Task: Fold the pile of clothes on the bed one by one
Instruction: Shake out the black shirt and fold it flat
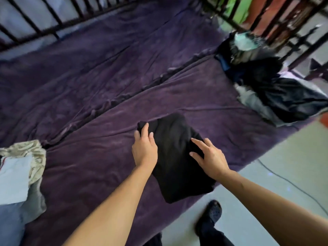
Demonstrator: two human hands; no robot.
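Observation:
A black garment (177, 157) lies folded into a rough rectangle on the purple bed sheet (99, 96), near the bed's right edge. My left hand (144, 148) rests on its left side, with the fingers curled around the far left corner of the cloth. On the garment's right side my right hand (209, 157) presses flat, fingers spread. The pile of unfolded clothes (266, 86), mostly dark with some grey and a pale green piece, sits at the bed's far right corner.
Folded light-coloured clothes (19, 174) are stacked at the bed's near left. Dark metal rails (53, 20) run along the far side and the right end. A grey floor (284, 166) with a cable lies to the right; my dark shoe (211, 213) stands beside the bed.

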